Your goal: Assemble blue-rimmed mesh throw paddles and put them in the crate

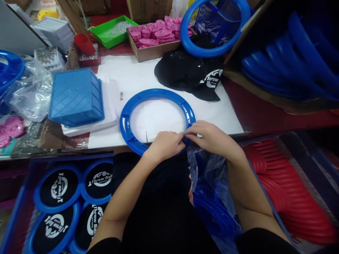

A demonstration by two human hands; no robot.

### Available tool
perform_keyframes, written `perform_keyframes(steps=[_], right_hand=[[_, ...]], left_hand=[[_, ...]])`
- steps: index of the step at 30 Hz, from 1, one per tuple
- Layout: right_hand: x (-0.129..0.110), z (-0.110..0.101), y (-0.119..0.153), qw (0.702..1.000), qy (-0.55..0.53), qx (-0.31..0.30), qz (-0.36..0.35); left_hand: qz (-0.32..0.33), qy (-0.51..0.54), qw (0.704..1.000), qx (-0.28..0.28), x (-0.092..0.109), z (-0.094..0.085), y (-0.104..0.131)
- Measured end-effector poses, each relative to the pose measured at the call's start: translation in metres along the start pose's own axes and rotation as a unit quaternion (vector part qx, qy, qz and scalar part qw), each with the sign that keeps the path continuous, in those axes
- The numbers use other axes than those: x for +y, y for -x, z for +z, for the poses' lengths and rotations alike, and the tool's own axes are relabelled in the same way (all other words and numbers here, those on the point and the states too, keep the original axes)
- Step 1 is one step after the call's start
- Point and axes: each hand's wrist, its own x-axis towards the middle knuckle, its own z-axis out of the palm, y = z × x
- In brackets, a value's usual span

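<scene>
A blue plastic ring [156, 92] lies on the white work surface, its near rim reaching over the table's front edge. Both hands meet at the ring's near right rim. My left hand [166, 144] is closed over that rim, thumb and fingers pinched together. From the right, my right hand [208, 137] comes in with its fingertips pinched against the left ones. Whatever sits between the fingertips is too small and hidden to make out. Behind the ring lies a pile of black fabric discs [182, 72] with a white "Throw Ball" print.
Left stands a blue plastic bin [75, 97] near two small metal pieces [121, 96]. Behind are a green tray [108, 37], a box of pink pieces [159, 33] and another blue ring [186, 38]. Finished-looking discs [57, 188] lie below left; red rings [286, 190] below right.
</scene>
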Motion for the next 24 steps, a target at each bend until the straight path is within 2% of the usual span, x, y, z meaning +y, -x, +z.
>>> perform_keyframes(steps=[3,6,9,12,15,19,22,24], right_hand=[[0.0,-0.006,-0.009,0.994,0.081,-0.038,-0.061],[0.0,-0.015,-0.024,0.977,0.139,-0.102,-0.127],[0.004,-0.024,-0.039,0.956,0.156,-0.161,-0.189],[0.011,-0.024,-0.043,0.948,0.154,-0.176,-0.215],[0.021,-0.013,-0.034,0.957,0.136,-0.129,-0.221],[0.034,0.012,-0.016,0.974,0.072,-0.01,-0.216],[0.04,0.027,-0.009,0.977,0.006,0.068,-0.201],[0.041,0.031,-0.009,0.976,-0.033,0.094,-0.192]], left_hand=[[0.021,0.012,1.0,-0.016,-0.004,-0.004,0.006],[0.027,0.009,0.999,-0.018,-0.005,-0.008,0.014],[0.014,-0.002,1.0,0.003,-0.007,-0.008,0.022],[-0.01,0.025,0.999,0.041,-0.011,-0.002,0.029],[-0.027,0.091,0.992,0.083,-0.016,0.005,0.031],[-0.023,0.154,0.98,0.127,-0.02,0.012,0.03],[-0.005,0.158,0.976,0.149,-0.022,0.016,0.03],[0.011,0.139,0.978,0.156,-0.023,0.019,0.03]])
